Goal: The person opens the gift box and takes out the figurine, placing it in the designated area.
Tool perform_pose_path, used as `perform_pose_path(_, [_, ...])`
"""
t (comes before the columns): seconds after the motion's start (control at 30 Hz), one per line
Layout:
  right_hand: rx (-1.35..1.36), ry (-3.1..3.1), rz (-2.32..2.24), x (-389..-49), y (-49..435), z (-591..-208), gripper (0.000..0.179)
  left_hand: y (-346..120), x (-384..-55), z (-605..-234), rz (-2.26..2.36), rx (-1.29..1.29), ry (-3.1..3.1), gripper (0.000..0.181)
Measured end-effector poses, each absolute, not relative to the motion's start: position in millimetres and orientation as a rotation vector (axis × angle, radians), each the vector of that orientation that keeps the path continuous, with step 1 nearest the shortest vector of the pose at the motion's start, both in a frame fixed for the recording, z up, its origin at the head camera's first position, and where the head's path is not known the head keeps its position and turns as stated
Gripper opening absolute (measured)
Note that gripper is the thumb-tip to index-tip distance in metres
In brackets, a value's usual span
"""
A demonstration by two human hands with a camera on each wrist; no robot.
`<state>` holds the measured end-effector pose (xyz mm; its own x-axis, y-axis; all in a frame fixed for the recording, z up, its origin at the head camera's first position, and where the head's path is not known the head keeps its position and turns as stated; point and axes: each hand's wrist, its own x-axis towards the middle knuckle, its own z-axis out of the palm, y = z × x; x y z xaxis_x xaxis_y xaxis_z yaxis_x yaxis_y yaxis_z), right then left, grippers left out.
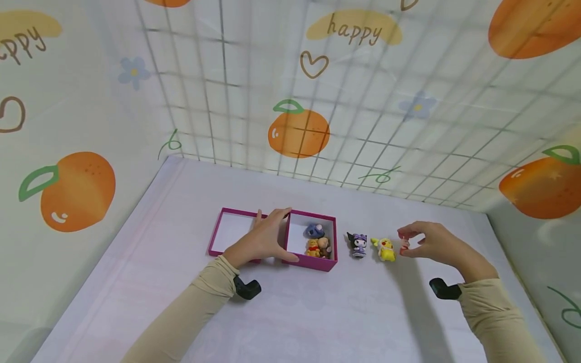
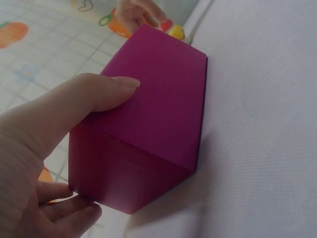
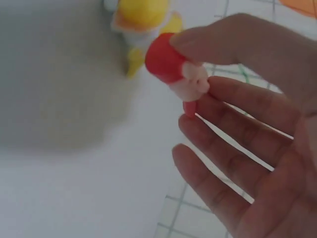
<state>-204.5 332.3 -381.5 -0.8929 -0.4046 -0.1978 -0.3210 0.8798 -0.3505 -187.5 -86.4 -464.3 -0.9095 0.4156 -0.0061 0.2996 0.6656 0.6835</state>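
Note:
A magenta box (image 1: 310, 262) with a white inside stands mid-table. My left hand (image 1: 263, 236) grips its left end, the thumb on the near wall and fingers at the far side. Three figurines sit inside on the right: a blue one (image 1: 314, 231), a Winnie-the-Pooh (image 1: 313, 248) and a brown one (image 1: 324, 245). To the right, my right hand (image 1: 437, 245) pinches a small red-and-pale-pink figurine (image 3: 171, 64) between thumb and fingers. Beside it on the table are a yellow figurine (image 1: 385, 249) and a purple-and-black figurine (image 1: 358, 245).
Left of the box lies a magenta-rimmed box lid (image 1: 218, 229), white inside, partly behind my left hand. A gridded, orange-printed sheet (image 1: 254, 101) rises at the table's back, with printed walls on both sides. The white table (image 1: 317, 312) extends toward me.

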Motion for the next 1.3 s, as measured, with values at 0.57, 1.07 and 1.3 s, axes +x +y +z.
perform_pose_path(0.57, [-0.393,2.658,-0.333,-211,348,-402,0.055,-86,-187,-462,1.069,0.575,2.713,0.124])
perform_pose_path(1.07, [-0.417,2.685,-0.34,-211,352,-407,0.047,-86,-186,-462,1.067,0.575,2.71,0.125])
perform_pose_path(1.3, [-0.397,2.686,-0.324,-213,353,-410,0.046,-86,-186,-463,1.076,0.584,2.711,0.125])
